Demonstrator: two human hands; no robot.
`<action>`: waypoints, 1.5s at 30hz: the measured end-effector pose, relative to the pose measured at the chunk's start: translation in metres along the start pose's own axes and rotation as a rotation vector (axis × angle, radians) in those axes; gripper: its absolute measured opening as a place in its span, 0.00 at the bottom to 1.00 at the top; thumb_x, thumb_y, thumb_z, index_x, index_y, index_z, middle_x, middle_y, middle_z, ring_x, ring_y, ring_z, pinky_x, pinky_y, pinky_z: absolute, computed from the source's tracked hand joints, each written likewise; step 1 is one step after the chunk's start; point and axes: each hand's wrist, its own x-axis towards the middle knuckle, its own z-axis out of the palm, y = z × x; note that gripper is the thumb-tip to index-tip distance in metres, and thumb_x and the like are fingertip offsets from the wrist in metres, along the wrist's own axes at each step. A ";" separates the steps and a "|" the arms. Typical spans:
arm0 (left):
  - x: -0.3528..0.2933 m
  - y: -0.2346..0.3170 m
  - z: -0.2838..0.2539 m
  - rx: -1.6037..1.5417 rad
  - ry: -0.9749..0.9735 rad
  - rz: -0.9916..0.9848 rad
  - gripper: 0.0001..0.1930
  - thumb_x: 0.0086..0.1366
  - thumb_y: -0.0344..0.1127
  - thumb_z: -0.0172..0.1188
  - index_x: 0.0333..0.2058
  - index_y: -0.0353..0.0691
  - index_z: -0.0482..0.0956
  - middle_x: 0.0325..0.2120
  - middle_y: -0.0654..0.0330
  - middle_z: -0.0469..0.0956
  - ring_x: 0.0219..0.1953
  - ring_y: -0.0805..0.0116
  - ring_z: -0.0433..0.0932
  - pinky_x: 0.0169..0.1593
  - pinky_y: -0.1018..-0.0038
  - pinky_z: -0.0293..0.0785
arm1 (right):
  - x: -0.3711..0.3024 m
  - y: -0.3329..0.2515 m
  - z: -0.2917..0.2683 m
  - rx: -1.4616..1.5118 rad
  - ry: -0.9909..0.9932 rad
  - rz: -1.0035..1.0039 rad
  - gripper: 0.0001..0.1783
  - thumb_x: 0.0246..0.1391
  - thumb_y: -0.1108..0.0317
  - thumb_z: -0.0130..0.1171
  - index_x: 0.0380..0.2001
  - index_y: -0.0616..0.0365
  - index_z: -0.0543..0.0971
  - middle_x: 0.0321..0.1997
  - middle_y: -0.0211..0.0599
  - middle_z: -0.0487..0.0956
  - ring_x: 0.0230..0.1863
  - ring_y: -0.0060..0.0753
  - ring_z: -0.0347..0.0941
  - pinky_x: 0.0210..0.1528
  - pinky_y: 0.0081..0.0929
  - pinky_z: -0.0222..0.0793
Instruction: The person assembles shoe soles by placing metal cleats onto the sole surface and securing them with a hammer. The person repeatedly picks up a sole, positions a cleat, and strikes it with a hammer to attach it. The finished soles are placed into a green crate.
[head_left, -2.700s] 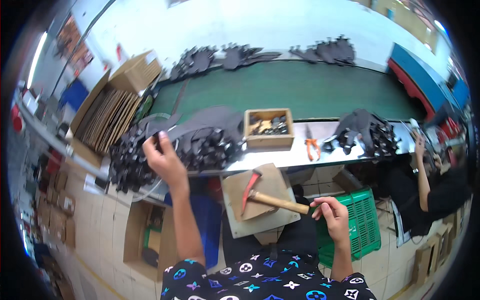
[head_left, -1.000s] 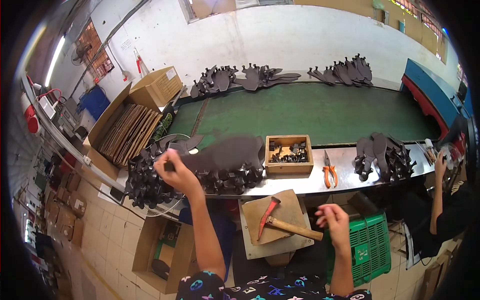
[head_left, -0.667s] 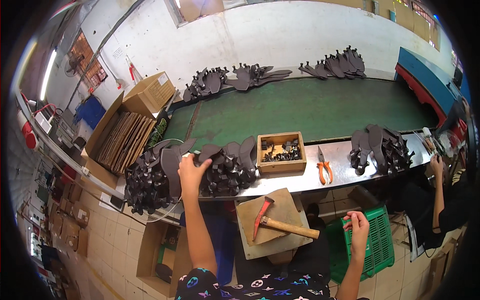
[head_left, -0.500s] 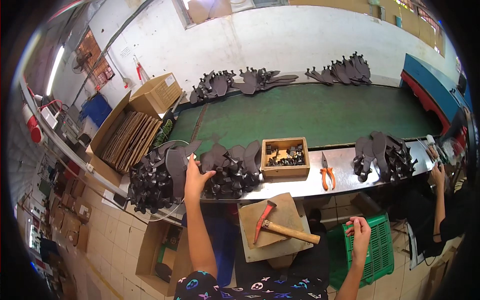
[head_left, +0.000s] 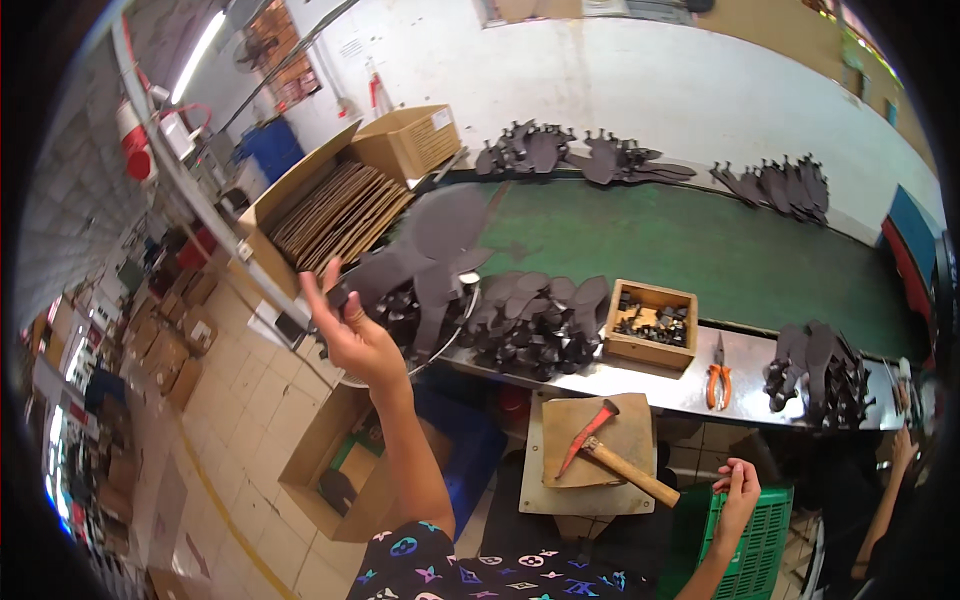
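Observation:
Out to the left, my left hand (head_left: 352, 335) is closed on the heel end of a dark grey high-heel shoe sole (head_left: 445, 222), whose broad front points up and away. Beneath it, a round wire-rimmed basket (head_left: 440, 350) carries more dark soles with heels. My right hand (head_left: 738, 490) hangs beside a green plastic crate (head_left: 757, 530), its fingers loosely bent and nothing visible in them. Between my hands, a hammer (head_left: 595, 445) with a red head and wooden handle lies on a brown pad (head_left: 560, 462) on a pale board.
Heeled soles (head_left: 535, 315) are heaped along the metal ledge (head_left: 570, 384), with a wooden box (head_left: 650, 350) of small black pieces and orange-handled pliers (head_left: 718, 385). Behind runs a green conveyor belt (head_left: 600, 235). Cardboard boxes (head_left: 325, 500) stand left; a co-worker's arm (head_left: 885, 500) is far right.
My left hand has lifted a shoe sole off the left pile and swung it left toward me. My view has turned left. My right hand stays near the crate.

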 end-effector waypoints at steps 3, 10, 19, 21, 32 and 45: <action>0.004 0.004 -0.020 -0.364 -0.266 -0.090 0.36 0.74 0.42 0.51 0.70 0.33 0.43 0.51 0.49 0.79 0.56 0.62 0.76 0.64 0.67 0.64 | -0.001 0.004 0.008 -0.016 -0.008 0.009 0.13 0.69 0.62 0.48 0.40 0.61 0.77 0.31 0.33 0.79 0.23 0.18 0.70 0.26 0.18 0.64; -0.076 0.099 -0.040 -0.987 -1.193 -0.471 0.50 0.71 0.36 0.53 0.68 0.35 0.16 0.43 0.41 0.82 0.48 0.54 0.82 0.61 0.64 0.68 | -0.008 -0.070 0.062 -0.060 -0.126 -0.093 0.13 0.68 0.64 0.50 0.42 0.63 0.80 0.33 0.35 0.81 0.29 0.19 0.74 0.32 0.19 0.70; -0.109 0.155 -0.070 -1.564 -1.462 -1.184 0.46 0.75 0.25 0.42 0.66 0.49 0.08 0.49 0.38 0.76 0.54 0.58 0.78 0.59 0.68 0.67 | -0.050 -0.184 0.106 0.013 -0.852 -0.656 0.15 0.53 0.70 0.64 0.43 0.67 0.82 0.44 0.46 0.84 0.44 0.46 0.81 0.50 0.37 0.75; -0.103 0.157 -0.073 -1.491 -1.513 -1.173 0.47 0.74 0.24 0.42 0.66 0.48 0.08 0.48 0.37 0.77 0.53 0.57 0.78 0.58 0.67 0.68 | -0.051 -0.186 0.104 0.047 -0.881 -0.642 0.14 0.52 0.71 0.64 0.41 0.66 0.83 0.42 0.45 0.85 0.42 0.45 0.82 0.48 0.37 0.75; -0.107 0.166 -0.073 -1.647 -1.682 -1.495 0.47 0.74 0.24 0.46 0.69 0.48 0.13 0.51 0.43 0.76 0.49 0.74 0.76 0.44 0.83 0.66 | -0.035 -0.188 0.102 0.130 -1.183 -0.699 0.19 0.52 0.62 0.69 0.38 0.70 0.82 0.38 0.49 0.82 0.36 0.45 0.80 0.40 0.36 0.74; -0.127 0.162 -0.056 -1.540 -2.074 -1.594 0.21 0.69 0.32 0.59 0.57 0.33 0.65 0.44 0.56 0.81 0.43 0.82 0.75 0.43 0.83 0.69 | -0.023 -0.191 0.071 0.095 -1.408 -0.417 0.18 0.53 0.66 0.70 0.38 0.74 0.82 0.37 0.51 0.81 0.37 0.42 0.80 0.38 0.30 0.76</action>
